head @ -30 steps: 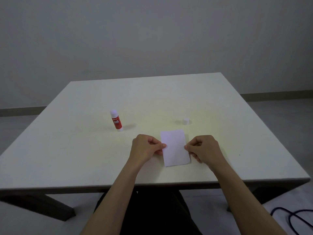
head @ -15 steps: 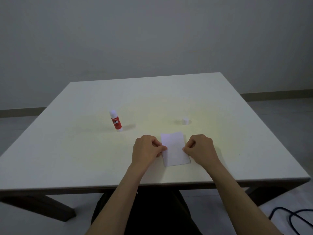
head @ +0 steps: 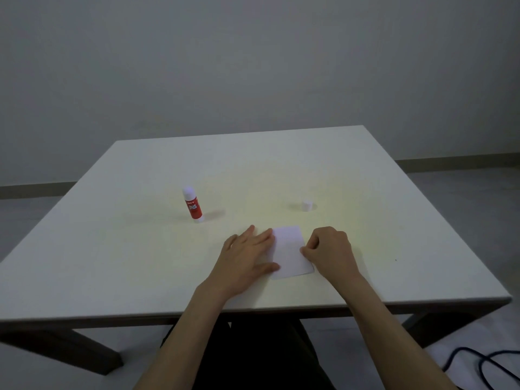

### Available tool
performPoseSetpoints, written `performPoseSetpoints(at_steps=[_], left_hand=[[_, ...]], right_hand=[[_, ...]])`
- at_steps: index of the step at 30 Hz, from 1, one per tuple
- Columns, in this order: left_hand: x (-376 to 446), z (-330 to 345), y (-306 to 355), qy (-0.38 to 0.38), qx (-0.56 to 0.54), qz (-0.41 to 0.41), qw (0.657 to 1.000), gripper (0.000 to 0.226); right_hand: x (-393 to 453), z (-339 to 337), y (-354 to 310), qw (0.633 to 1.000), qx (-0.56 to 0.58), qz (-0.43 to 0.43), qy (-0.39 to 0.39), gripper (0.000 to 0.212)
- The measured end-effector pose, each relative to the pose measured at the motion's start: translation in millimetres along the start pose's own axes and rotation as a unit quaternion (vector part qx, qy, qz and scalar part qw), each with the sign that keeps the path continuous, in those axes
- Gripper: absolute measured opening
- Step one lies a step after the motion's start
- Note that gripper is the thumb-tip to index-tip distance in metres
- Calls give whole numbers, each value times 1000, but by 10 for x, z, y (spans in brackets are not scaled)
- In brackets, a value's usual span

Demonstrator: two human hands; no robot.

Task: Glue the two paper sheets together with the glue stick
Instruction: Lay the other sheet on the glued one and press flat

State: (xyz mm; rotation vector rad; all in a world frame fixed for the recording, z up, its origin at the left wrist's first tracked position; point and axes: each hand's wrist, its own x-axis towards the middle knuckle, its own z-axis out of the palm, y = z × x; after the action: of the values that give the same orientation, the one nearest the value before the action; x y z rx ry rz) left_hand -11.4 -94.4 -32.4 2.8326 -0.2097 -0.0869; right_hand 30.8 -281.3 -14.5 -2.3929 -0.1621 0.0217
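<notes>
A small white paper lies flat on the white table, near its front edge; I cannot tell whether one sheet or two are stacked there. My left hand lies flat with fingers spread, its fingertips and thumb resting on the paper's left edge. My right hand is curled, pinching or pressing the paper's right edge. The red-and-white glue stick stands upright, uncapped, to the left and farther back. Its small white cap sits behind the paper.
Dark table legs show below the front edge. A dark cable lies on the floor at the lower right. A plain grey wall stands behind the table.
My left hand has gone from a curled pinch on the paper's left edge to a flat, spread palm. The right hand and the paper have barely moved.
</notes>
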Motion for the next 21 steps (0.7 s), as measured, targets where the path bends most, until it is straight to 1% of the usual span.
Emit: performPoseSetpoints(at_steps=[2,4,7,8,10,12,13,14,16,17,19,21], left_hand=[[-10,-36,-80,-27,9,1,1000,67],[-6,-97,-166,-49,3,3,999,69],[-28,-201,-317,-67,-17,-4,998,70],[-39,-226,-368,-70,-21,-7,997,70],[-73,-254,-445,-74,-34,-7,997,70],[-105,-238,-484,-75,-59,-2,995,70],[-121,-228,-492,-74,-69,0,995,70],[-135,-217,-498,-73,-72,2,995,71],[-149,-196,-513,-68,-67,9,995,74],[-154,-192,-517,-66,-65,12,996,75],[-160,-196,-520,-65,-75,15,995,77],[-162,-206,-520,-69,-89,15,994,76]], right_hand=[[-13,46,-35,1000,-15,-5,-2,32],[-24,100,-84,999,-33,-19,-11,30],[-75,128,-154,995,-46,-73,-45,14],[-108,115,-165,992,-52,-104,-58,11],[-222,79,-174,976,-72,-197,-53,23],[-343,84,-157,940,-129,-316,-28,32],[-389,104,-152,920,-166,-353,-38,37],[-420,134,-145,906,-196,-368,-74,41],[-419,220,-114,890,-230,-367,-139,49],[-390,259,-98,885,-243,-366,-151,51],[-305,313,-79,876,-276,-366,-149,53],[-189,342,-79,876,-298,-351,-145,53]])
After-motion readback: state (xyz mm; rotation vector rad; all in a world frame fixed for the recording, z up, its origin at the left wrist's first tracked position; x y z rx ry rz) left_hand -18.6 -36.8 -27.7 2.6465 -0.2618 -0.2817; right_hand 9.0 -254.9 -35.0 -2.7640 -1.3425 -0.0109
